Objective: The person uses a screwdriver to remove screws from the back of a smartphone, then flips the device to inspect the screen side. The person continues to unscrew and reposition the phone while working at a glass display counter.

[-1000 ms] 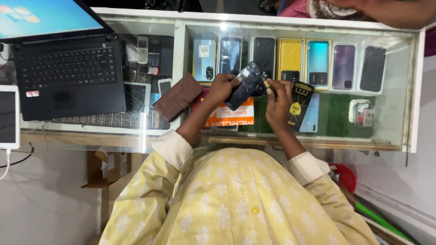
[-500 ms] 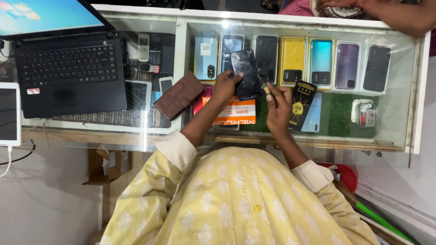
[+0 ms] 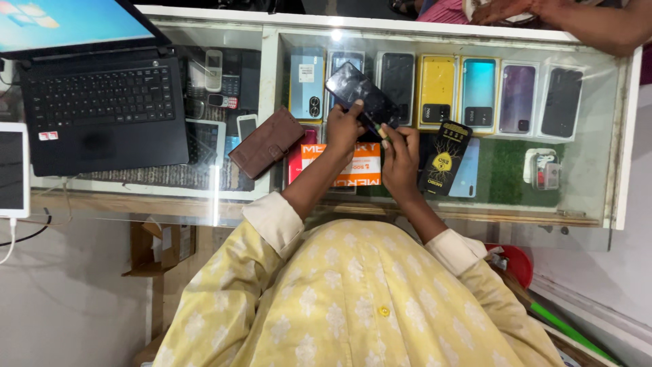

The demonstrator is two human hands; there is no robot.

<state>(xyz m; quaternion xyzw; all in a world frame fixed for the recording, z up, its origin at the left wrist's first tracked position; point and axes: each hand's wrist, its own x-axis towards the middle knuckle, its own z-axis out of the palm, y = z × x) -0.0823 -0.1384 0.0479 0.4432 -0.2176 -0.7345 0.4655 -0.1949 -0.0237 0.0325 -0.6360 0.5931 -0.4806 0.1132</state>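
A glass-topped desk (image 3: 598,197) fills the view, with boxed phones on show beneath it. A black laptop (image 3: 102,109) sits at the desk's left edge, a brown wallet case (image 3: 266,143) near the middle. Above the desk's centre, the left hand (image 3: 343,129) grips a dark smartphone (image 3: 360,94), tilted, screen up. The right hand (image 3: 401,153) pinches something small at the phone's lower edge, too small to identify. It looks like screen work, needing a steady, fine touch.
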